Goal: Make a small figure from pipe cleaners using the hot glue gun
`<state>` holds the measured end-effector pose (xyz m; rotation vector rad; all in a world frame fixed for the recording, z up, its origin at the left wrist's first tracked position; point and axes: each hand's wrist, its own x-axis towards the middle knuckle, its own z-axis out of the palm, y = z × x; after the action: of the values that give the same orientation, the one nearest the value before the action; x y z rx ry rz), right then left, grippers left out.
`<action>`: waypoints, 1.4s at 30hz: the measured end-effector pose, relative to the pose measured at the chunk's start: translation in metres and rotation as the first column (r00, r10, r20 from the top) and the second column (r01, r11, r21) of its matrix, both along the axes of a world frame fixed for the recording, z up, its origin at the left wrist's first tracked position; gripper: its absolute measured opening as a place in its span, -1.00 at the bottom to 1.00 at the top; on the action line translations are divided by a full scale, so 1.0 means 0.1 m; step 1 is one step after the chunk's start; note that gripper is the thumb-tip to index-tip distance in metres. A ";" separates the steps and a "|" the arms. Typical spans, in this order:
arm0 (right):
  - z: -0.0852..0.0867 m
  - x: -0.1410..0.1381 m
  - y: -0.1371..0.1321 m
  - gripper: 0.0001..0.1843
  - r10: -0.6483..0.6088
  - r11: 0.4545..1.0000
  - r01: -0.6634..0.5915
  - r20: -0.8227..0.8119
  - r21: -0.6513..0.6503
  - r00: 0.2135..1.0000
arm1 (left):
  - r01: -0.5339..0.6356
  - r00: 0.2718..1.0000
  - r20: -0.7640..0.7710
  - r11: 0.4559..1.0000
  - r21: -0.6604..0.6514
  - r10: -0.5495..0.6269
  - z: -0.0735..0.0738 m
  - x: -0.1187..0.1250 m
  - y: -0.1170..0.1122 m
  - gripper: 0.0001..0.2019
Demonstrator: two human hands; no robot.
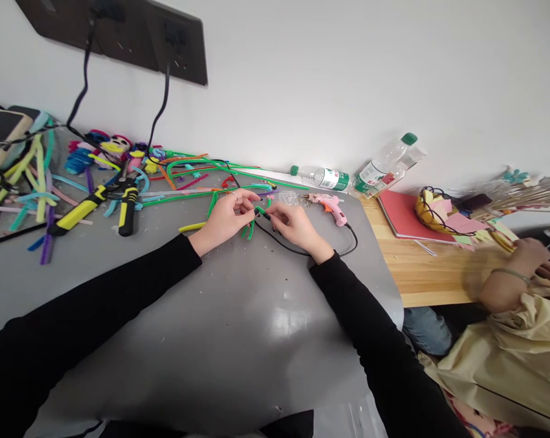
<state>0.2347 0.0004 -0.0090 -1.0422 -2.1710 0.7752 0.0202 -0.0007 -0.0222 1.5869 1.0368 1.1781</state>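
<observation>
Over the middle of the grey table (pixel 238 304), my left hand (pixel 232 218) and my right hand (pixel 295 225) meet fingertip to fingertip. Between them is a short, bent green pipe cleaner (pixel 250 230), pinched by both. My fingers cover part of it, so its full shape is hidden. Just beyond my right hand lies a pink glue gun (pixel 330 205), its black cord looping behind and under the hands. A yellow pipe cleaner piece (pixel 191 227) rests beside my left wrist.
Yellow-handled pliers (pixel 81 210) and black-and-yellow cutters (pixel 128 210) lie left among loose pipe cleaners. Plastic bottles (pixel 332 179) are near the wall. At right, a wooden table holds a red folder (pixel 400 219) and a wire basket (pixel 432 213). Another person's arm (pixel 507 286) works there.
</observation>
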 end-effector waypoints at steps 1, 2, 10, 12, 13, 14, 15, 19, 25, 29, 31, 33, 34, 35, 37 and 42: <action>-0.01 0.00 0.00 -0.83 -0.012 1.000 0.011 0.019 0.013 1.000 | 0.019 1.000 -0.008 1.000 -0.014 -0.019 -0.01 -0.01 0.01 -0.72; -0.02 0.01 0.01 -0.84 -0.023 0.999 0.022 0.037 0.026 0.999 | 0.029 0.999 -0.015 0.999 -0.023 -0.029 -0.01 -0.01 0.02 -0.72; -0.01 0.01 0.01 -0.81 -0.046 0.998 0.044 0.059 0.033 0.997 | 0.000 1.000 0.011 1.000 -0.015 0.000 -0.03 0.00 0.01 -0.74; -0.01 0.01 0.01 -0.82 -0.049 0.999 0.048 0.055 0.023 0.997 | -0.008 0.999 0.041 0.999 -0.032 0.010 -0.02 0.00 0.00 -0.73; -0.01 0.01 0.01 -0.83 -0.050 0.999 0.049 0.055 0.020 0.997 | -0.004 0.998 0.055 0.999 -0.041 0.006 -0.02 0.00 0.00 -0.73; -0.01 0.02 0.01 -0.83 -0.051 0.999 0.050 0.054 0.019 0.997 | 0.009 0.998 0.063 0.999 -0.050 -0.006 -0.01 0.00 0.01 -0.73; 0.00 0.02 0.01 -0.84 -0.051 0.999 0.051 0.052 0.016 0.997 | 0.025 0.997 0.072 0.998 -0.056 -0.021 -0.01 0.00 0.01 -0.71; 0.00 0.02 0.01 -0.83 -0.055 0.998 0.055 0.047 0.008 0.997 | 0.065 0.993 0.103 0.996 -0.065 -0.058 -0.01 -0.01 0.02 -0.67; -0.02 0.01 0.01 -0.85 -0.026 1.000 0.026 0.018 -0.015 1.000 | 0.045 0.990 0.139 0.996 -0.082 -0.033 0.01 0.00 0.01 -0.67; 0.00 -0.01 0.00 -0.90 -0.010 0.999 0.011 0.007 -0.044 1.000 | 0.063 0.982 0.185 0.991 -0.114 -0.042 0.04 0.01 -0.01 -0.63; 0.01 -0.02 -0.01 -0.90 -0.006 0.998 0.006 0.008 -0.054 1.000 | 0.067 0.978 0.203 0.989 -0.129 -0.040 0.05 0.02 -0.02 -0.60; 0.02 -0.03 -0.02 -0.91 0.002 0.998 -0.002 -0.001 -0.061 1.000 | 0.069 0.975 0.219 0.988 -0.138 -0.037 0.05 0.02 -0.02 -0.58; 0.02 -0.03 -0.02 -0.91 0.004 0.998 -0.005 -0.008 -0.065 1.000 | 0.071 0.973 0.228 0.987 -0.141 -0.037 0.05 0.02 -0.02 -0.58; 0.02 -0.03 -0.02 -0.92 0.005 0.998 -0.006 -0.016 -0.070 1.000 | 0.072 0.971 0.237 0.987 -0.143 -0.037 0.05 0.03 -0.02 -0.57; 0.01 -0.03 -0.02 -0.92 0.004 0.997 -0.006 -0.025 -0.083 1.000 | 0.075 0.967 0.251 0.986 -0.148 -0.036 0.04 0.03 -0.02 -0.58; 0.03 -0.05 -0.02 -0.91 0.009 0.995 -0.013 -0.037 -0.100 0.999 | 0.079 0.952 0.307 0.982 -0.171 -0.023 0.02 0.05 -0.01 -0.59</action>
<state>0.2299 -0.0017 -0.0062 -1.0585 -2.1275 0.9094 0.0250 -0.0019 -0.0206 1.2372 0.8688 1.2109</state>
